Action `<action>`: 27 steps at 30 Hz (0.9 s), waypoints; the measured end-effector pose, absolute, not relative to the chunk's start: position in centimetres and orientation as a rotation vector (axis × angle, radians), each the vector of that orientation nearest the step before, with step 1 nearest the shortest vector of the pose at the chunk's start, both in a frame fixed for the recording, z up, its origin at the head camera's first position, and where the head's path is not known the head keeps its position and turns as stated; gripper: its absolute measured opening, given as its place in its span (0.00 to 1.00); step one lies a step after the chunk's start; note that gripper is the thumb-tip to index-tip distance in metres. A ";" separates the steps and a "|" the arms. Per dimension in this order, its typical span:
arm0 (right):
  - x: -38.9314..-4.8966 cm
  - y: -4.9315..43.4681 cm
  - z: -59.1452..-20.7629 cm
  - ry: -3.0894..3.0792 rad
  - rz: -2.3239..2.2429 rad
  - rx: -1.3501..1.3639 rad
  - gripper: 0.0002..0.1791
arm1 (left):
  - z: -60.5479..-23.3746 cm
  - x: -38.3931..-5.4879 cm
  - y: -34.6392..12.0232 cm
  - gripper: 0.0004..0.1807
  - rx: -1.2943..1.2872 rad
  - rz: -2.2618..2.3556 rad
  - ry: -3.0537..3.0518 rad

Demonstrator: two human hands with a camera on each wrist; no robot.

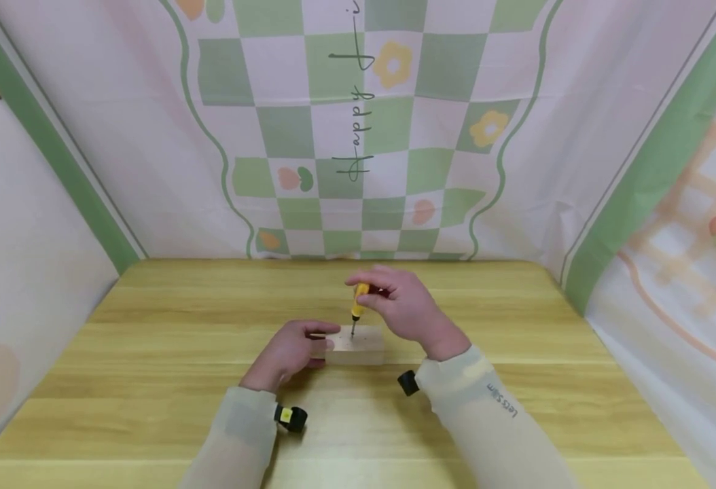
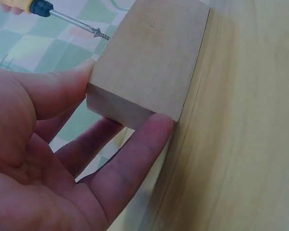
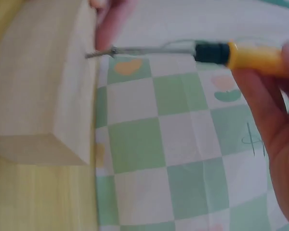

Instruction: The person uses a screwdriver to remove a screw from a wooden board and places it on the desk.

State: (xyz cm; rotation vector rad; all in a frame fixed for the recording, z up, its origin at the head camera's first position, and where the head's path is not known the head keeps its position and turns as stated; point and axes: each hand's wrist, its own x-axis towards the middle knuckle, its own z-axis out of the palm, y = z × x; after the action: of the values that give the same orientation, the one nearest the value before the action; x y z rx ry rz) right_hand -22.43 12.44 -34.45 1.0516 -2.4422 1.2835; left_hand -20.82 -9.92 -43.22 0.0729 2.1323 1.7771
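One left hand grips one block; one right hand pinches one screwdriver against one screw.

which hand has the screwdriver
The right hand: its fingers grip the yellow-handled screwdriver, while the left hand holds one end of the wooden block.

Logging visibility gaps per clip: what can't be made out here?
Screw tip: left wrist, hidden by wooden block.
Screwdriver, handle end: left wrist, cut off by top edge.
Right hand: right wrist, partly cut off by right edge.
Dark marks on wooden block: head, too small.
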 end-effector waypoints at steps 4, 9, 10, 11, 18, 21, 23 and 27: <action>-22.5 12.4 -34.4 -2.486 1.400 1.037 0.16 | -43.2 -20.7 -9.9 0.15 0.067 1.792 2.111; -20.9 10.6 -34.7 -2.491 1.256 0.685 0.18 | -43.2 -20.7 -9.9 0.16 0.070 1.793 2.115; -20.5 10.1 -34.7 -2.484 1.197 0.618 0.19 | -43.2 -20.7 -9.9 0.16 0.072 1.791 2.119; -20.2 9.7 -34.8 -2.466 1.143 0.569 0.20 | -43.2 -20.7 -9.9 0.16 0.073 1.791 2.119; -19.2 7.7 -35.7 -2.259 0.942 0.544 0.17 | -43.3 -20.8 -10.1 0.16 0.097 1.804 2.095; -19.1 7.4 -35.8 -2.213 0.937 0.574 0.15 | -43.3 -20.9 -10.1 0.16 0.109 1.811 2.088; -19.1 7.4 -35.7 -2.210 0.947 0.604 0.15 | -43.3 -20.9 -10.2 0.16 0.115 1.813 2.089; -19.8 8.2 -35.5 -2.264 1.062 0.702 0.17 | -43.4 -21.0 -10.2 0.16 0.123 1.811 2.089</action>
State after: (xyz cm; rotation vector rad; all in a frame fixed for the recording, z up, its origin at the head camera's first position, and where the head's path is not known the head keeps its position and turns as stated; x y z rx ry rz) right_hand -19.81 8.23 -35.48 0.7024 -2.2639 1.0616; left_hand -20.97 -10.23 -43.35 0.1234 2.0887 1.8108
